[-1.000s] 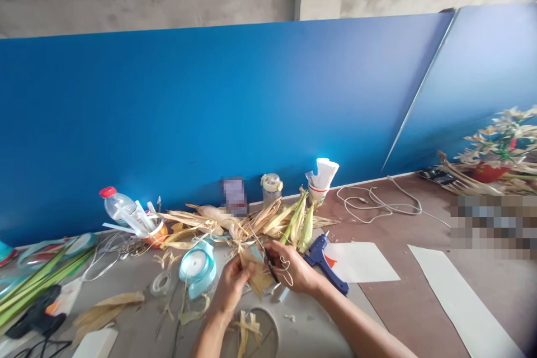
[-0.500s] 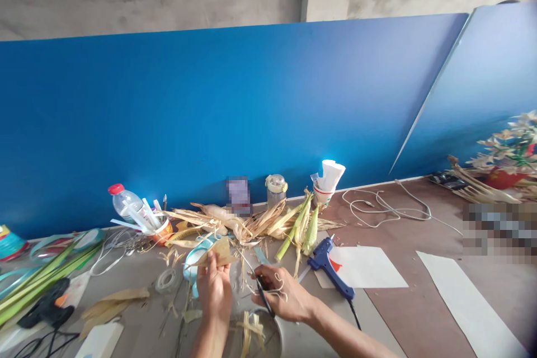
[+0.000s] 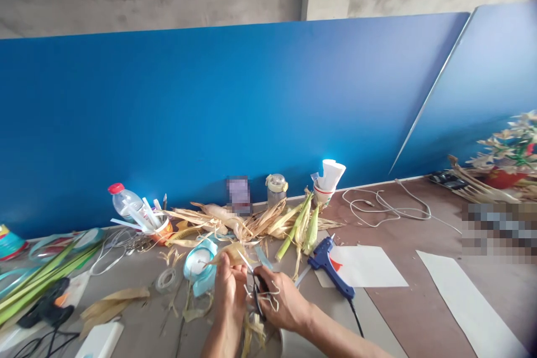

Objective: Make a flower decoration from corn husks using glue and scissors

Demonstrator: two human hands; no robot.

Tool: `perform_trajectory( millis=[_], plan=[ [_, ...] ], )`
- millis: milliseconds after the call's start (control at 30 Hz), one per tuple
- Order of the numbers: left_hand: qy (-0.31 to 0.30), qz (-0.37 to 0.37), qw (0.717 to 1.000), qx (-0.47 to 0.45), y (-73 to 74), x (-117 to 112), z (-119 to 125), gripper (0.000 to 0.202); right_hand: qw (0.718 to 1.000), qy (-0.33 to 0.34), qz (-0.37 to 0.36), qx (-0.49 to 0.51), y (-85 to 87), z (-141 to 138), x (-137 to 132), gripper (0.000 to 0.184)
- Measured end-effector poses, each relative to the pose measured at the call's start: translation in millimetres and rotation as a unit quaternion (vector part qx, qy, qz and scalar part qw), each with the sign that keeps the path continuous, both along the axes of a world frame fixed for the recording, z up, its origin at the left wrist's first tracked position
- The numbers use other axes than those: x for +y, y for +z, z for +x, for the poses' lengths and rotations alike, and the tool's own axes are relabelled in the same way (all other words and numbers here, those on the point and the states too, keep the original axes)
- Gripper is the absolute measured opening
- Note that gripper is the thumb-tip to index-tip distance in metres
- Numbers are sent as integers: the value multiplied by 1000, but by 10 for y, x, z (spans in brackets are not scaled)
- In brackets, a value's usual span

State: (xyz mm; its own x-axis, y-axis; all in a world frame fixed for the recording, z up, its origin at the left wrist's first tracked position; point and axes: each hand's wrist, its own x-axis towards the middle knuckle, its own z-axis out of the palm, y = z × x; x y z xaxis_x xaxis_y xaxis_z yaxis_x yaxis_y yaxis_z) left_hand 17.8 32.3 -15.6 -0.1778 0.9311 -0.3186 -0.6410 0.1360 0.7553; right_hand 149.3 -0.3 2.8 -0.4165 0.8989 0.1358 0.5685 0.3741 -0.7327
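Note:
Between the fingers of my left hand (image 3: 230, 288) is a piece of dry corn husk (image 3: 229, 255), held up over the table. My right hand (image 3: 283, 297) is wrapped round a pair of black-handled scissors (image 3: 257, 295), whose blades are apart and point up toward the husk's right edge. Thin white string (image 3: 273, 297) hangs looped about the right fingers. Just left of my left hand lies a light-blue ribbon roll (image 3: 199, 263). Below my hands are pale husk strips (image 3: 254, 333), partly hidden by the wrists.
A pile of corn husks (image 3: 268, 221) lies along the blue partition (image 3: 188, 123). A blue glue gun (image 3: 329, 268) rests at right on white paper (image 3: 369, 268). At left stand a bottle (image 3: 126, 201) and a cup of white sticks (image 3: 161, 232); white cable (image 3: 390, 210) lies far right.
My left hand has moved right with the husk, closer to the scissors. The scissors' blades now stand wider apart beside the husk's edge. The ribbon roll is more exposed.

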Motion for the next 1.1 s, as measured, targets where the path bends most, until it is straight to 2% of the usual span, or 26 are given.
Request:
perform_trajectory(
  millis=[100, 167, 233, 400, 700, 967, 1100],
  plan=[
    [50, 16, 996, -75, 21, -16, 63, 27, 999, -20, 3, 25, -17, 21, 26, 24],
    [41, 6, 994, -104, 34, -25, 74, 25, 999, -26, 7, 40, -15, 27, 34, 20],
    [24, -7, 994, -110, 50, -35, 74, 25, 998, -24, 14, 52, -8, 25, 34, 18],
    [27, -24, 992, -120, 93, -50, 95, 24, 998, -16, 22, 57, 10, 13, 26, 19],
    [21, 13, 990, -137, 115, -64, 139, 17, 996, -10, 26, 85, -62, 8, 31, 16],
    [11, -42, 987, -154, 177, -63, 124, 23, 996, -3, 13, 86, -120, 10, 48, 19],
    [24, -40, 983, -176, 177, -69, 116, 23, 996, 9, 14, 90, -162, 17, 48, 17]
  ],
)
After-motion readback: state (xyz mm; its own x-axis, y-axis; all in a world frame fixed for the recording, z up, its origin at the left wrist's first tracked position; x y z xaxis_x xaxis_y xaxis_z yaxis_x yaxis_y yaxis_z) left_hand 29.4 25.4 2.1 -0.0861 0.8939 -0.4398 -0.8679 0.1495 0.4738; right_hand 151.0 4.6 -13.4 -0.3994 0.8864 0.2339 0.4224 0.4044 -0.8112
